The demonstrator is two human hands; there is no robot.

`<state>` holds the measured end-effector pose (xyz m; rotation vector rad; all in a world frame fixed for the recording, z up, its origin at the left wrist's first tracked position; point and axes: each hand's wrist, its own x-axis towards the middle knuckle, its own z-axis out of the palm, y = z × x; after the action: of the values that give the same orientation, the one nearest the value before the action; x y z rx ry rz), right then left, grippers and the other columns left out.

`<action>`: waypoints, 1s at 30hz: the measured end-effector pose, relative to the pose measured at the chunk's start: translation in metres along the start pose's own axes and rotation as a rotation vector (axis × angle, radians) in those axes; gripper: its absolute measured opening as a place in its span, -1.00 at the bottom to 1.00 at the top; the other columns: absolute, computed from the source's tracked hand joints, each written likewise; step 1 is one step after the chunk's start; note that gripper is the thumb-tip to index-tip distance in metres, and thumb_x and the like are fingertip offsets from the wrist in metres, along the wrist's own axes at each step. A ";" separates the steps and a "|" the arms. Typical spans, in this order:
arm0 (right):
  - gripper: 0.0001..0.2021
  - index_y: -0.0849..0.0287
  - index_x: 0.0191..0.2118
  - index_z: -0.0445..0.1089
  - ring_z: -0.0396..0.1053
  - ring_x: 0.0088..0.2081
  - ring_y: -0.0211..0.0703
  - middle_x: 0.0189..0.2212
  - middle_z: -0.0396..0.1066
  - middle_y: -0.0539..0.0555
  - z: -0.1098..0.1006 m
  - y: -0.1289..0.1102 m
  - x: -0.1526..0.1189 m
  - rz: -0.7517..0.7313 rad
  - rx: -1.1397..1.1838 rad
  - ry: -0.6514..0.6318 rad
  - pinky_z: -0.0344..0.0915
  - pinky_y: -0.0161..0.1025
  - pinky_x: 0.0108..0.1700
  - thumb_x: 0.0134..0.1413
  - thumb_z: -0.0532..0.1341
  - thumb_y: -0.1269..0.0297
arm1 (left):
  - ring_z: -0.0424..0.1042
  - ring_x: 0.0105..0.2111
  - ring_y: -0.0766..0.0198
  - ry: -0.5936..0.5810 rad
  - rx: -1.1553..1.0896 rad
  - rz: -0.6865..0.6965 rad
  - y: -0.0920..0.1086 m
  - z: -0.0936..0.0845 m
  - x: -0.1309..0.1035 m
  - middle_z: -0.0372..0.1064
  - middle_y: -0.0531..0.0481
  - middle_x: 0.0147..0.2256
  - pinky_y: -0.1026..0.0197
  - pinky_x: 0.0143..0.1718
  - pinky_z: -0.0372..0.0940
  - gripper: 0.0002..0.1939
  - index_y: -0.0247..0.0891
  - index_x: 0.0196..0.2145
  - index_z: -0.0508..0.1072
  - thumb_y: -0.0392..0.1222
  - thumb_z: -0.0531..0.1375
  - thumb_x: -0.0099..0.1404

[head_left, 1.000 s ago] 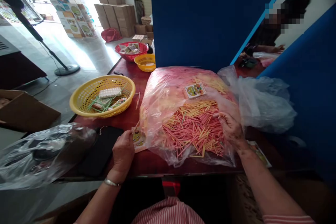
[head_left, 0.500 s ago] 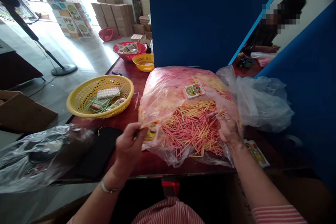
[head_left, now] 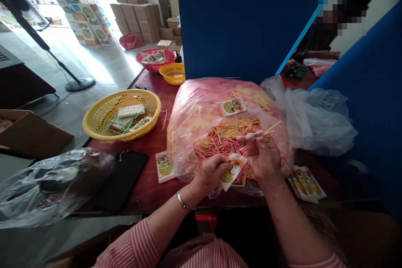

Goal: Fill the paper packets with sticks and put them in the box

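Observation:
My left hand (head_left: 210, 173) pinches a small printed packet (head_left: 231, 172) with yellow cartoon pictures, in front of the big clear bag (head_left: 194, 113). Just right of it, my right hand (head_left: 264, 157) is closed on a few thin sticks, with a yellow stick (head_left: 272, 127) poking out past the fingers. Through the bag's opening lie loose pink and yellow sticks (head_left: 216, 140), partly hidden by both hands. Another printed packet (head_left: 232, 106) rests on top of the bag. One more packet (head_left: 164, 167) lies at the bag's left edge, and several overlap in a stack (head_left: 307, 183) at the right.
A yellow basket (head_left: 91, 123) holding green sticks and packs stands left on the dark red table (head_left: 128, 144). Near it are a black phone-like case (head_left: 124, 180) and a plastic bag (head_left: 63, 188). Blue panels (head_left: 226, 21) rise behind; a person (head_left: 326, 37) shows through the gap.
My left hand has moved right with the packet, toward my right hand, uncovering a packet on the table. My right hand has come nearer and now holds sticks.

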<state>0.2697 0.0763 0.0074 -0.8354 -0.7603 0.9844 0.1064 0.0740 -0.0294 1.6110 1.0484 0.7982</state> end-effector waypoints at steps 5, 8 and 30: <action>-0.94 0.03 -0.29 0.35 0.47 -0.29 -0.16 -0.44 0.45 -0.09 0.005 0.004 -0.009 0.034 -0.005 -0.053 0.30 0.06 0.03 0.07 0.22 0.25 | 0.21 -0.53 0.40 -0.017 -0.119 -0.093 0.001 0.001 -0.001 0.30 0.07 -0.51 0.36 -0.53 0.16 -0.89 -0.26 -0.44 0.38 -0.18 0.15 0.17; -0.96 0.05 -0.31 0.37 0.47 -0.24 -0.11 -0.43 0.47 -0.05 0.007 0.009 -0.015 0.073 -0.035 -0.092 0.28 0.08 0.04 0.09 0.20 0.25 | 0.21 -0.52 0.40 -0.002 -0.164 -0.104 0.002 0.001 -0.001 0.30 0.08 -0.50 0.35 -0.50 0.17 -0.90 -0.26 -0.44 0.37 -0.18 0.15 0.17; -0.68 0.11 -0.19 0.48 0.32 0.04 -0.03 -0.04 0.44 0.11 0.003 0.027 -0.014 0.241 -0.078 -0.089 0.24 -0.02 0.08 0.13 0.06 0.09 | 0.26 -0.48 0.40 -0.005 -0.489 -0.170 0.005 0.003 0.010 0.29 0.09 -0.47 0.32 -0.43 0.23 -0.82 -0.28 -0.42 0.31 -0.12 0.20 0.13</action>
<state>0.2517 0.0722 -0.0167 -0.9725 -0.7904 1.2191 0.1147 0.0815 -0.0252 1.0947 0.8868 0.8559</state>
